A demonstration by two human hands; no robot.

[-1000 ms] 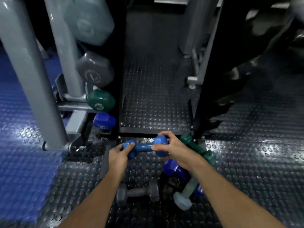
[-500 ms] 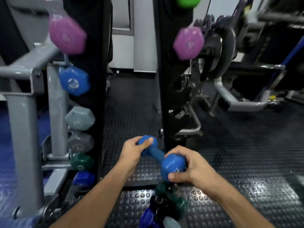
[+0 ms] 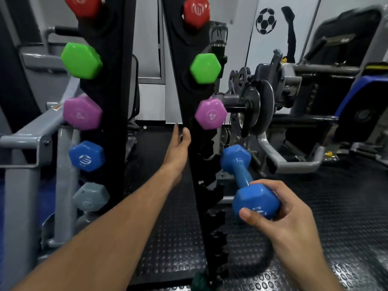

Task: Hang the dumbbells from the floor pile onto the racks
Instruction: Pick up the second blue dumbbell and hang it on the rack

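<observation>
A: How many dumbbells hang on the left rack (image 3: 113,85)?

B: Five with colour showing, top to bottom: red (image 3: 84,5), green (image 3: 81,60), pink (image 3: 82,112), blue (image 3: 86,156), pale grey (image 3: 91,196). A sixth below that is too hidden to call.

A: And the right rack (image 3: 180,59)?

B: Three: red (image 3: 196,12), green (image 3: 205,68), pink (image 3: 210,114). The notches under the pink one are bare. A dark green head (image 3: 199,282) sits on the floor at its foot.

A: The hands?

B: The right hand (image 3: 287,215) grips the near head of a blue dumbbell (image 3: 247,181), thumb across its face. The bar tilts up and away, its far head just beside the right rack's bare notches, below the pink one. The left hand (image 3: 178,145) is stretched forward between the racks, fingers loose, holding nothing, close against the right rack's edge.
</observation>
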